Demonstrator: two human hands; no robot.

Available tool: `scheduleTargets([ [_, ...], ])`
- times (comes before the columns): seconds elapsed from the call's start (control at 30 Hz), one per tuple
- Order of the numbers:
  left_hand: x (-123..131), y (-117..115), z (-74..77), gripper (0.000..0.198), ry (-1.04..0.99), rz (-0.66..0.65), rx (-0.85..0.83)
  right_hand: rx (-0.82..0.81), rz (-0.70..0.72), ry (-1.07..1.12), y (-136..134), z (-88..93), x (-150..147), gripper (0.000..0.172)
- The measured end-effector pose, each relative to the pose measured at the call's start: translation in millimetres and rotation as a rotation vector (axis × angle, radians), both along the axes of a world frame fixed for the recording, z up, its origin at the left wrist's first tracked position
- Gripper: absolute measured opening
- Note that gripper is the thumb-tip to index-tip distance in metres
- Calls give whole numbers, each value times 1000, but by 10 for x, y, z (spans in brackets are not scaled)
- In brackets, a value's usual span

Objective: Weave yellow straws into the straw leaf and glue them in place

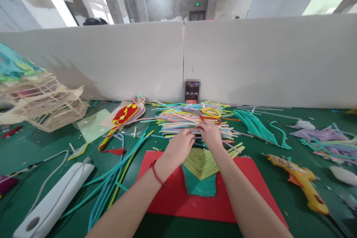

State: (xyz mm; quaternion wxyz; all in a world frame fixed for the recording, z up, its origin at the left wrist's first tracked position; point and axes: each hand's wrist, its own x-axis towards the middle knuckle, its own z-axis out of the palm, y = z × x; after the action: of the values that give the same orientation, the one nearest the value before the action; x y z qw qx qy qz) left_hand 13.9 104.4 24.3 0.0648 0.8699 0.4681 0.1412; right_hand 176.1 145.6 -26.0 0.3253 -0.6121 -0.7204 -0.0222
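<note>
My left hand (pixel 180 144) and my right hand (pixel 211 134) are close together over the near edge of a pile of multicoloured pipe cleaners (pixel 170 119). Both have their fingers bent and pinched, and a thin pinkish pipe cleaner (pixel 196 129) seems to run between the fingertips. Below my wrists lies a red board (pixel 167 204). On it, yellow-green pipe cleaners (pixel 199 167) form nested V shapes over a teal block (pixel 200 187) of the same material. My right forearm partly hides their right side.
Scissors (pixel 212 113) with orange-yellow handles rest on the pile. A yellow glue gun (pixel 304 182) lies right, a white power strip (pixel 55 200) left. Teal strands (pixel 111 178), a red-and-yellow fan-shaped piece (pixel 125 114) and a wooden stick model (pixel 52 108) also stand left. A white partition (pixel 264 59) closes the back.
</note>
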Motion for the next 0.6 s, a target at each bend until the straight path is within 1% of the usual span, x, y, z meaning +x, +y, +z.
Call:
scheduleTargets([
  [0.03, 46, 153, 4, 23, -6, 57, 13, -6, -7, -2, 0, -8, -7, 20],
  [0.1, 112, 392, -42, 26, -18, 172, 41, -18, -23, -7, -6, -25, -10, 18],
  [0.17, 128, 519, -135, 24, -33, 229, 61, -26, -43, -10, -12, -43, 0, 16],
  [0.27, 71, 547, -271, 15, -53, 237, 65, -30, -72, -5, -15, -62, 9, 16],
  [0.33, 20, 527, -316, 12, -67, 240, 75, -30, -80, 3, -10, -68, 1, 16],
  [0.43, -13, 516, -324, 21, -82, 243, 83, -32, -78, 16, 2, -70, -18, 14],
  [0.6, 7, 538, -324, 23, -116, 235, 74, -45, -68, 27, 9, -81, -28, 12],
])
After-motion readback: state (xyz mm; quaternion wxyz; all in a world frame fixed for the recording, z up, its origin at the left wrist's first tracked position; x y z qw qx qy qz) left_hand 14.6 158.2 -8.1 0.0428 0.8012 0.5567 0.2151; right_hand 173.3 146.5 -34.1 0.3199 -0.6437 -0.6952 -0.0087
